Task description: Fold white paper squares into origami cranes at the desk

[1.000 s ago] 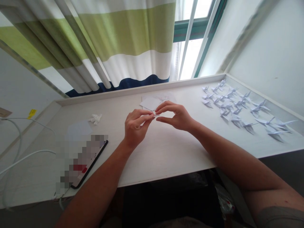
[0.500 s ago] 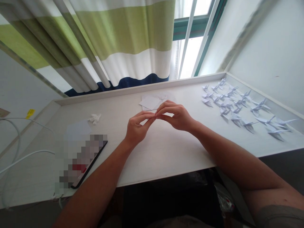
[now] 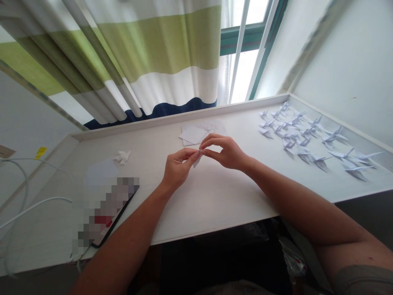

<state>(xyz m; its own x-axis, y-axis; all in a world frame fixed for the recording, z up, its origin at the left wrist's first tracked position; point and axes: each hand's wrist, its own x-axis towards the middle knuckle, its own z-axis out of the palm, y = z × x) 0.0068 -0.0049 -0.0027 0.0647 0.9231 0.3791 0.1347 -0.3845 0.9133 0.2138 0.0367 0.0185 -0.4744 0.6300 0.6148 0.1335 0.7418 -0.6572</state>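
Here's the white counter (image 3: 215, 205) with its raised rim running along the back, and out at two o'clock, rows of folded paper cranes (image 3: 294, 135) crowd the corner! Twelve o'clock, a small stack of white paper squares (image 3: 192, 135). Ten o'clock, a crumpled white paper scrap (image 3: 123, 156) just beside a pale sheet (image 3: 101, 172). Eight o'clock, a phone (image 3: 107, 209), blurred out, and at nine, a white cable (image 3: 33, 207) curling across.

The curtain (image 3: 159, 53) runs in wide stripes of olive green, white and navy blue; the window frame (image 3: 242, 39) is teal, the tabletop (image 3: 215, 205) white, the paper cranes (image 3: 290, 144) pale lilac.
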